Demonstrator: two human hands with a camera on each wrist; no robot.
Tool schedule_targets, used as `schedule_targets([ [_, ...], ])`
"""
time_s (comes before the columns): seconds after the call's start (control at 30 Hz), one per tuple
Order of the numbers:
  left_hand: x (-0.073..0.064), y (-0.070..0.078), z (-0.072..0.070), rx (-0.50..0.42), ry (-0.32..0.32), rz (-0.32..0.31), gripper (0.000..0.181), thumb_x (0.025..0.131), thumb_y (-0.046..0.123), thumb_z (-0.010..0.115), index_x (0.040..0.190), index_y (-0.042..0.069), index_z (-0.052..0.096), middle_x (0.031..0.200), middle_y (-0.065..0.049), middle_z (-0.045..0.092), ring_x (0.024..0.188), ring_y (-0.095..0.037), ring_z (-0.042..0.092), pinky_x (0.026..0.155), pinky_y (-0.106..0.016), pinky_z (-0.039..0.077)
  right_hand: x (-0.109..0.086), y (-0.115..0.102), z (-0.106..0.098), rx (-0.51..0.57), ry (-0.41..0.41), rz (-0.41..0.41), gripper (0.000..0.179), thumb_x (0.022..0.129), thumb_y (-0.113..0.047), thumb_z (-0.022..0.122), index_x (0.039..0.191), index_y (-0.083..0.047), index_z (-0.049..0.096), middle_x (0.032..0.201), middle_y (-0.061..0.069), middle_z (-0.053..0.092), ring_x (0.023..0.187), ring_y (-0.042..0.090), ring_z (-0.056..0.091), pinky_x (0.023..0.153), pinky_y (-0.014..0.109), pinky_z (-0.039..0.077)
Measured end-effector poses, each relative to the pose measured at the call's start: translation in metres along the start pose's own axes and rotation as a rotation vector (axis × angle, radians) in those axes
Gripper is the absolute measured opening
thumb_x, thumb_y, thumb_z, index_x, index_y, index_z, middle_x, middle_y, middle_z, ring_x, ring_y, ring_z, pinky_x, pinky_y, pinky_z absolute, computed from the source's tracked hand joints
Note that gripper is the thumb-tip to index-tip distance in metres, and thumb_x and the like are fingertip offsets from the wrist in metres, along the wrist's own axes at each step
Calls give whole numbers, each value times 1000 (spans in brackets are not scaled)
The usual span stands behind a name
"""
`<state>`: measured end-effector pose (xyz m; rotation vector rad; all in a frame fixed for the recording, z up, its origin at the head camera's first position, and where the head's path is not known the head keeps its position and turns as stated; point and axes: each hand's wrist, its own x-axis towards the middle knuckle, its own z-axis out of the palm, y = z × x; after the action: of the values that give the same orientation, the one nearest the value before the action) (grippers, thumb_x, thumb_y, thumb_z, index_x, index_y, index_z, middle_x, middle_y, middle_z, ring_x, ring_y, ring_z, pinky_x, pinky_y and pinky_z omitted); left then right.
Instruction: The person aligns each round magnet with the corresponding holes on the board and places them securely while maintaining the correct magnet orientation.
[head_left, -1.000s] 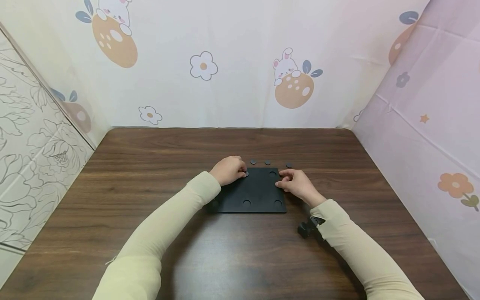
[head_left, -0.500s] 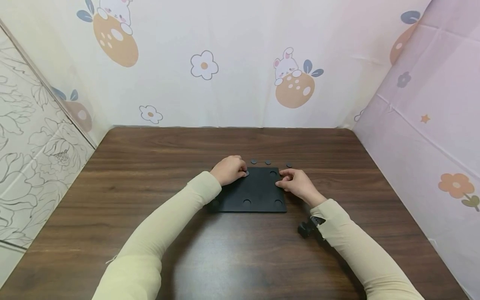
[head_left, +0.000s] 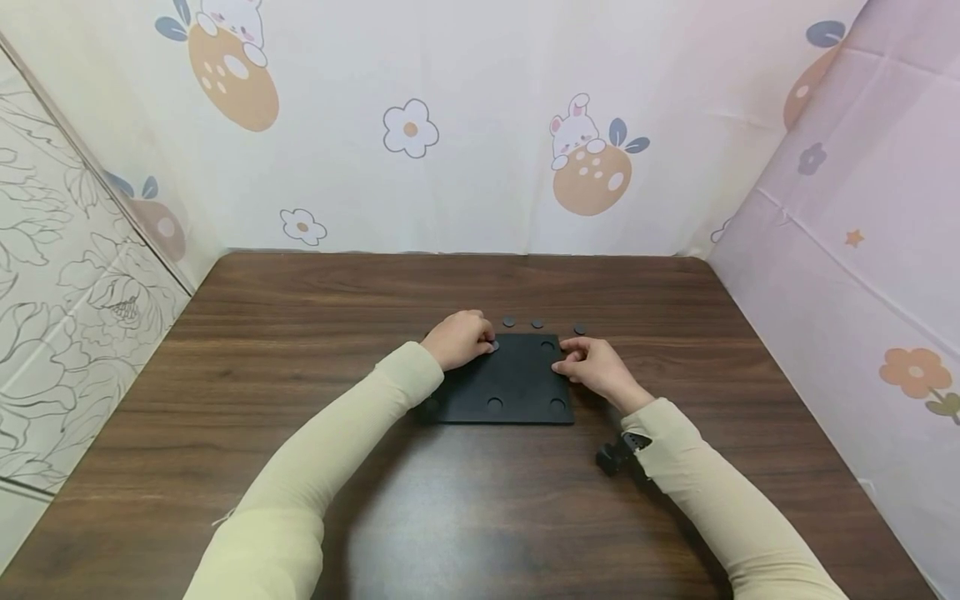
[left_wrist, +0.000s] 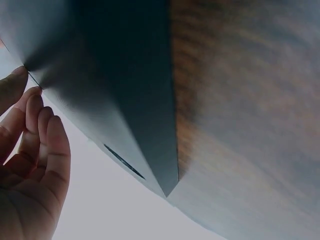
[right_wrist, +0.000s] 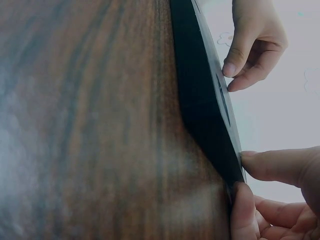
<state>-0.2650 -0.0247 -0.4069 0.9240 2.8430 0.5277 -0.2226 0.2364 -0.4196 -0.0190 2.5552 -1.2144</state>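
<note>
A flat black board [head_left: 501,379] with several round recesses lies on the table. My left hand [head_left: 459,340] is at its back edge, thumb and fingertips pinching a small dark grey disc [head_left: 494,346] against the board's surface. The left wrist view shows these fingers [left_wrist: 33,102] bent at the board, but the disc is not distinct there. At the board's right side, my right hand [head_left: 596,371] grips the edge. In the right wrist view its thumb [right_wrist: 272,165] touches the top rim while a finger presses the side. My left hand covers the back left corner.
Behind the board lie three loose discs: a left one [head_left: 509,322], a middle one [head_left: 537,324] and a right one [head_left: 580,330]. The wooden table [head_left: 300,317] ends at a patterned curtain [head_left: 480,167]. A black wrist-worn device [head_left: 611,458] hangs below the right sleeve.
Both hands and the discs keep their places; only the head view has shifted very slightly.
</note>
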Motion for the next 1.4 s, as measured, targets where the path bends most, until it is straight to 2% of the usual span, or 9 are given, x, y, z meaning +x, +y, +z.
schedule_targets([
  [0.43, -1, 3, -3, -6, -33, -18, 20, 94, 20, 67, 110, 9, 73, 102, -6, 63, 88, -17, 57, 82, -31, 51, -1, 0, 1, -2, 4, 6, 56, 94, -20, 66, 143, -2, 46, 91, 7, 64, 79, 18, 62, 73, 30, 53],
  [0.6, -3, 2, -3, -32, -17, -19, 21, 95, 23, 65, 110, 11, 73, 102, -4, 62, 89, -16, 58, 82, -31, 52, -1, 2, 1, 0, 2, 4, 56, 94, -20, 66, 143, -2, 46, 90, 7, 63, 80, 19, 62, 74, 30, 53],
  [0.8, -9, -1, -3, -87, 18, -49, 24, 97, 27, 63, 114, 12, 71, 105, -3, 65, 91, -15, 60, 85, -32, 52, -1, 3, 2, 4, -2, 5, 55, 94, -19, 66, 142, -2, 47, 89, 6, 63, 79, 19, 62, 73, 30, 52],
  [1.1, -25, -9, -12, -155, 112, -98, 30, 96, 28, 64, 119, 9, 68, 112, -5, 65, 102, -19, 65, 91, -36, 53, -2, 2, 1, 3, 3, 6, 55, 94, -19, 66, 142, -2, 47, 88, 6, 62, 78, 19, 61, 71, 29, 51],
  [1.4, -45, -18, -21, -180, 108, -156, 40, 95, 31, 64, 127, 7, 63, 122, -9, 62, 114, -25, 61, 97, -42, 51, -1, 0, -1, 15, -3, -6, 56, 93, -19, 67, 142, -1, 46, 89, 7, 63, 77, 19, 60, 71, 30, 50],
])
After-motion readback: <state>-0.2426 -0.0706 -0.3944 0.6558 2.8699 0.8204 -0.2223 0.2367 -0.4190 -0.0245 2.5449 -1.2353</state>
